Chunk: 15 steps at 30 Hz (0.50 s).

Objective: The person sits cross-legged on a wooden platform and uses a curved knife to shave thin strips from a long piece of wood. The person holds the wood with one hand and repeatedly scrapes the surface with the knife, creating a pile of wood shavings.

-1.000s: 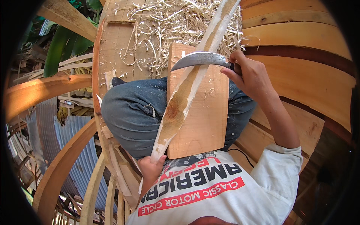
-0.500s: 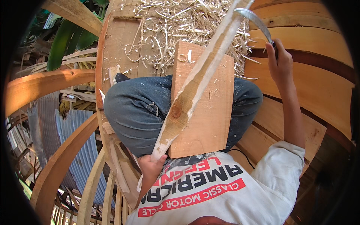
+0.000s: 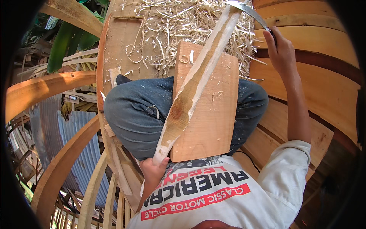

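The long wooden stick [image 3: 196, 80] lay slantwise over the flat board [image 3: 213, 114] on the person's lap [image 3: 137, 114], and its far end reached above the shavings [image 3: 179, 26]. From my remote place I saw the left hand [image 3: 153, 169] closed around its near end, while the right hand [image 3: 283, 53] gripped the curved knife [image 3: 251, 12], whose blade crossed the stick at the far end; whether the edge was biting there, I could not tell. I judged the stick to be rather light for its length and stiff, with perhaps a little spring toward the tip. Its pale sides looked dry, so probably not very slippery, but the edges could give splinters. The brown knot [image 3: 176, 112] seemed the hardest spot. For a firm hold I preferred the near end, well apart from the blade.
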### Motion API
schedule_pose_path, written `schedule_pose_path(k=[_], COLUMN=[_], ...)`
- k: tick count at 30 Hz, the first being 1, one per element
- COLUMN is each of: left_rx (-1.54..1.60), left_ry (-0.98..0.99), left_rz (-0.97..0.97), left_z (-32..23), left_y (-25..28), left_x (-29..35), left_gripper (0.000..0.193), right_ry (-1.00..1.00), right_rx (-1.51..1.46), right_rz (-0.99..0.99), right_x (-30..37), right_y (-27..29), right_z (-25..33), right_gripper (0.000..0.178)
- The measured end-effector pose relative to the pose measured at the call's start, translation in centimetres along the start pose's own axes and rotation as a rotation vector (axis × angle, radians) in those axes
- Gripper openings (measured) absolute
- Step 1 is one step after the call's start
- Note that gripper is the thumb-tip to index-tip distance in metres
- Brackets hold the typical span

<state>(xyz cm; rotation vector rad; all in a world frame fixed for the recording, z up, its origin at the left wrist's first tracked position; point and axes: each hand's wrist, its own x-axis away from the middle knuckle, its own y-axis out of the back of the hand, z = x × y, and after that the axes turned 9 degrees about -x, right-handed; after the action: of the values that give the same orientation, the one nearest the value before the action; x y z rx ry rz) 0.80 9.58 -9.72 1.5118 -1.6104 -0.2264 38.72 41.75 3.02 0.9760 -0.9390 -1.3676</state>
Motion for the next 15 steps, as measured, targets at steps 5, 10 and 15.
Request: schedule_pose_path(k=[5, 10, 15], left_rx=[0.027, -0.121, 0.020], left_ry=[-0.013, -0.057, 0.007], left_rz=[-0.058, -0.058, -0.046], left_z=[-0.4, 0.2, -0.5], left_y=[-0.3, 0.0, -0.1], left_x=[-0.3, 0.2, 0.1], left_gripper=[0.068, 0.068, 0.068], right_ry=[0.670, 0.404, 0.053], right_rx=[0.072, -0.014, -0.160], right_rz=[0.121, 0.000, 0.039], right_x=[3.3, 1.2, -2.2], right_y=[-2.3, -0.9, -0.8], right_z=[1.5, -0.2, -1.6], right_gripper=[0.031, 0.030, 0.029])
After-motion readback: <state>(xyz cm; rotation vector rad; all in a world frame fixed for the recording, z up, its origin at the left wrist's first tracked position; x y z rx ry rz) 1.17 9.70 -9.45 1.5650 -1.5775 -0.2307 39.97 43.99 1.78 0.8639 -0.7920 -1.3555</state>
